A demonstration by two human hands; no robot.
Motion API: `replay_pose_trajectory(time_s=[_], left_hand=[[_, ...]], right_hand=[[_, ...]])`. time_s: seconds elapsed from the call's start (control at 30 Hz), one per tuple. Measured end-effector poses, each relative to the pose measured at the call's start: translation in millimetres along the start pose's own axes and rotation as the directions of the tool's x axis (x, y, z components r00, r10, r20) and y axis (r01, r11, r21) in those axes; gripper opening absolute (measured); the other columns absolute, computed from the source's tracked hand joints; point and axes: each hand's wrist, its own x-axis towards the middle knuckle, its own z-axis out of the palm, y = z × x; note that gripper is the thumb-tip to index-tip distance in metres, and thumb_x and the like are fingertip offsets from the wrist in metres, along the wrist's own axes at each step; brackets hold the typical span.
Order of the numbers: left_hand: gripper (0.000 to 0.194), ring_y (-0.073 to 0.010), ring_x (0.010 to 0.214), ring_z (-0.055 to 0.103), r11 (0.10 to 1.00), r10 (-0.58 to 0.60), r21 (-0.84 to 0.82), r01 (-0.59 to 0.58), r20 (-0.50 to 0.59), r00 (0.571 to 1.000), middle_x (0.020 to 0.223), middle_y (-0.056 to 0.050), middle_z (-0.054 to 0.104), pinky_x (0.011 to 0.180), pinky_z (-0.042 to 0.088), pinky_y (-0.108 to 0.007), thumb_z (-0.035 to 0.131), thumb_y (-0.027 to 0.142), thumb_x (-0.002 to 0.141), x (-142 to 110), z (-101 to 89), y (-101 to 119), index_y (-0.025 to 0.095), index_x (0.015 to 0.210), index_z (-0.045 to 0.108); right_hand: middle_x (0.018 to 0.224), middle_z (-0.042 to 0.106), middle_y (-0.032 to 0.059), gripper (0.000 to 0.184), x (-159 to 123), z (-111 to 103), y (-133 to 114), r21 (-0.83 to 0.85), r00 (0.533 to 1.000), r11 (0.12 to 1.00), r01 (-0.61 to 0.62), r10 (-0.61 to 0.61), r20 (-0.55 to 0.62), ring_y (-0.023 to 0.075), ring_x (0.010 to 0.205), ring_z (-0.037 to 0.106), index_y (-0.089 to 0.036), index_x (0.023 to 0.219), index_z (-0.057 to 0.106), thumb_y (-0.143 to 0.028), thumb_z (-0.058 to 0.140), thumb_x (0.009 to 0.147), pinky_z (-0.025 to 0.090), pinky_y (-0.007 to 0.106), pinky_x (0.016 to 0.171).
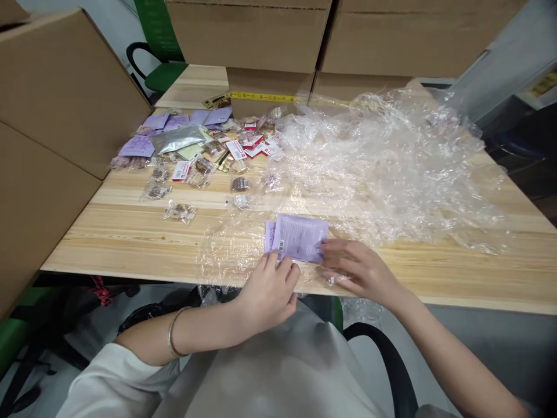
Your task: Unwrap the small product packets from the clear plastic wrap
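While two purple packets are overlapping near the table's front edge, seemingly longest left to right, barcode leftward, we are resting our curled left hand at their lower edge and our half-spread right hand at their right end, both grips unclear. We are judging these two paired; other purple packets are lying loose toward the table's far left.
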Motion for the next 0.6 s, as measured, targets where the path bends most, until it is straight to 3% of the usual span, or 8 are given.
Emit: replay_pose_trajectory(time_s=[0.07, 0.13, 0.27, 0.4, 0.5, 0.53, 0.6], left_hand=[[0.032, -0.0402, 0.113, 0.057, 0.998, 0.041, 0.045, -0.045, 0.073, 0.996, 0.104, -0.020, 0.065, 0.098, 0.049, -0.053, 0.061, 0.028, 0.083, -1, -1.9, -1, 0.009, 0.109, 0.064], [0.029, -0.0394, 0.119, 0.056, 0.996, 0.048, 0.065, -0.057, 0.134, 0.990, 0.108, -0.021, 0.065, 0.107, 0.044, -0.052, 0.058, 0.017, 0.081, -8, -9.0, -9, 0.007, 0.108, 0.064], [0.041, -0.0382, 0.126, 0.052, 0.997, -0.042, 0.075, 0.026, 0.209, 0.977, 0.123, -0.022, 0.061, 0.111, 0.041, -0.051, 0.053, 0.006, 0.076, -34, -28.7, -34, 0.004, 0.116, 0.062], [0.043, -0.0365, 0.127, 0.051, 0.994, -0.110, 0.020, 0.108, 0.183, 0.977, 0.125, -0.017, 0.062, 0.106, 0.043, -0.053, 0.050, 0.006, 0.078, -60, -53.8, -65, 0.013, 0.119, 0.062], [0.024, -0.0290, 0.112, 0.061, 0.954, -0.151, -0.243, 0.178, 0.124, 0.981, 0.114, -0.009, 0.068, 0.095, 0.050, -0.045, 0.048, 0.021, 0.093, -63, -70.0, -85, 0.021, 0.108, 0.067], [0.021, -0.0262, 0.104, 0.065, 0.899, -0.200, -0.377, 0.223, 0.099, 0.975, 0.108, -0.008, 0.070, 0.090, 0.053, -0.040, 0.049, 0.029, 0.096, -59, -71.8, -91, 0.022, 0.103, 0.068], [0.024, -0.0215, 0.089, 0.069, 0.705, -0.348, -0.644, 0.296, 0.050, 0.936, 0.093, -0.005, 0.072, 0.078, 0.055, -0.032, 0.056, 0.042, 0.094, -45, -66.9, -101, 0.021, 0.091, 0.068]], right_hand=[[0.123, 0.070, 0.0060, 0.017, 2, 0, 0, 0.077, 0.999, 0.997, -0.030, 0.028, 0.031, 0.0237, 0.119, 0.063, -0.024, 0.103, 0.071, -0.027, 0.055, 0.098, 0.054, 0.041, 0.094], [0.117, 0.072, 0.0044, 0.025, 3, -2, 1, 0.145, 0.985, 0.977, -0.159, 0.148, 0.088, 0.0216, 0.111, 0.068, -0.025, 0.109, 0.070, -0.027, 0.046, 0.102, 0.055, 0.039, 0.091], [0.096, 0.075, 0.0025, 0.034, 6, -4, 7, 0.259, 0.889, 0.851, -0.457, 0.438, 0.131, 0.0187, 0.087, 0.071, -0.024, 0.100, 0.071, -0.035, 0.039, 0.105, 0.053, 0.032, 0.078], [0.082, 0.071, 0.0024, 0.038, 11, -3, 11, 0.370, 0.864, 0.792, -0.486, 0.499, 0.068, 0.0178, 0.077, 0.067, -0.022, 0.083, 0.067, -0.041, 0.041, 0.103, 0.050, 0.030, 0.074], [0.075, 0.067, 0.0023, 0.038, 17, -1, 12, 0.376, 0.851, 0.783, -0.495, 0.524, 0.029, 0.0175, 0.070, 0.063, -0.022, 0.078, 0.063, -0.045, 0.044, 0.102, 0.047, 0.031, 0.069], [0.072, 0.065, 0.0020, 0.039, 19, 0, 12, 0.373, 0.842, 0.778, -0.505, 0.539, 0.015, 0.0174, 0.067, 0.062, -0.022, 0.075, 0.061, -0.046, 0.044, 0.101, 0.046, 0.031, 0.068], [0.065, 0.061, 0.0010, 0.043, 24, 2, 14, 0.361, 0.814, 0.762, -0.538, 0.581, -0.015, 0.0173, 0.063, 0.060, -0.022, 0.068, 0.055, -0.048, 0.043, 0.101, 0.045, 0.032, 0.068]])
